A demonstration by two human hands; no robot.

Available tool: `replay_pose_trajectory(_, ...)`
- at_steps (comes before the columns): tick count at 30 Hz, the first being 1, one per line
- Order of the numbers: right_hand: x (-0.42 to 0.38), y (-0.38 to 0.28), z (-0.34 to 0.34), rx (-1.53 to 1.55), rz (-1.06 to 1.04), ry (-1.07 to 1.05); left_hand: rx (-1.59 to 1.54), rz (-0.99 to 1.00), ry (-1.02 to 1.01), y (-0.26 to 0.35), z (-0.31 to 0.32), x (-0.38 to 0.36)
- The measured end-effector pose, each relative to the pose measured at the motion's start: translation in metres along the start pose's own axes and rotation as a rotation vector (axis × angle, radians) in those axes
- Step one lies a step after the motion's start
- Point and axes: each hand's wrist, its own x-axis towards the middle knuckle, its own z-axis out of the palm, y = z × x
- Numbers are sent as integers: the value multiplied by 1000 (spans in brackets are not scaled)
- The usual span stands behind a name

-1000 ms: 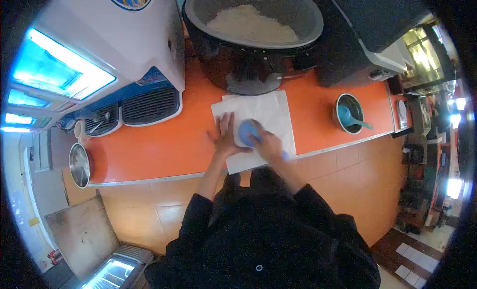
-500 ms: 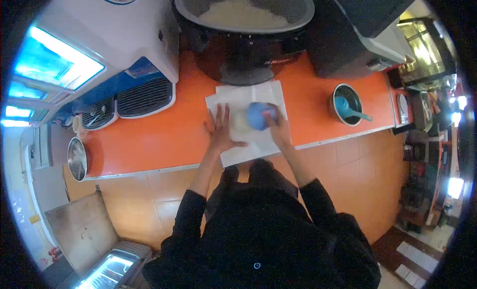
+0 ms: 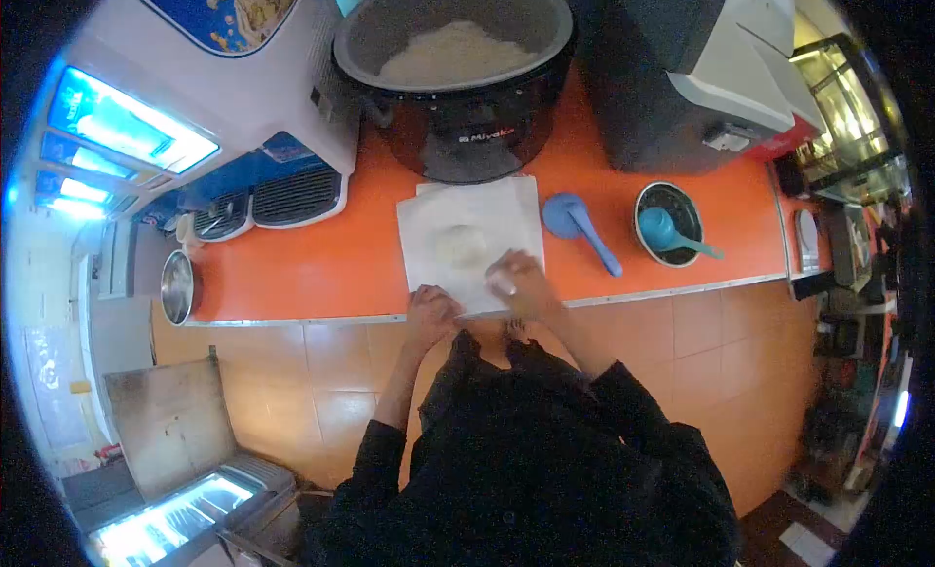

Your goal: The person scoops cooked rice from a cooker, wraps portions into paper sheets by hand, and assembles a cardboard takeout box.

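A white sheet of wrapping paper (image 3: pixel 506 211) lies on the orange counter, with a second sheet's edge showing beneath it. On it rests a low round mound of white rice (image 3: pixel 461 245). My left hand (image 3: pixel 430 314) is closed on the paper's near left edge, fingers curled. Over the paper's near right part is my right hand (image 3: pixel 523 286), smeared by motion with its fingers bent, so I cannot tell what it holds. Just right of the paper, a blue rice paddle (image 3: pixel 584 231) lies on the counter, its handle pointing toward the near edge.
A large black cooker (image 3: pixel 467 129) full of rice stands behind the paper. To the right sits a metal bowl (image 3: pixel 643 216) with a teal ladle (image 3: pixel 667 233) in it. A drink dispenser (image 3: pixel 263 90) and another metal bowl (image 3: pixel 178 287) are at the left.
My right hand has let go of the blue paddle, now lying right of the paper. Both hands have drawn back to the paper's near edge, and the left one has gone from spread to curled.
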Motion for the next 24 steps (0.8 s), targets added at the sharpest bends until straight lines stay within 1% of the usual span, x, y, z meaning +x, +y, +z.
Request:
replay_pose_trajectory(1, -1, -12, 4, 25, -123, -48, 18, -21, 3, 0, 0, -1)
replay_pose_trajectory(5, -2, -20, 7, 11, -159, -88, 28, -9, -13, 4, -8, 4)
replay_pose_trajectory(8, 0, -26, 2, -50, -148, -44, 98, -39, 14, 25, -15, 13)
replay_pose_trajectory(10, 6, -38, -5, 16, -81, 162, 157, -28, 177, 36, -17, 23)
replay_pose_trajectory(11, 6, -40, -10, 14, -81, 165, 155, -24, 177, 35, -17, 24)
replay_pose_trajectory(13, 4, -44, -15, 46, -87, 130, -20, -26, 172, 32, -19, 26)
replay_pose_trajectory(14, 4, -40, -14, 45, -85, 134, -21, -23, 171, 29, -21, 26)
replay_pose_trajectory(16, 2, -29, -9, 103, -25, 52, -222, -89, -32, 22, -26, 22)
replay_pose_trajectory(17, 2, -25, -7, 102, -19, 53, -225, -89, -37, 19, -28, 21)
replay_pose_trajectory(19, 3, -22, -4, 50, -98, -10, -188, -50, -125, 13, -30, 19)
replay_pose_trajectory(23, 5, -35, -9, -39, -63, -80, -173, -33, -126, 13, -33, 22)
replay_pose_trajectory(24, 5, -39, -14, -43, -111, -55, -142, -45, -103, 15, -33, 22)
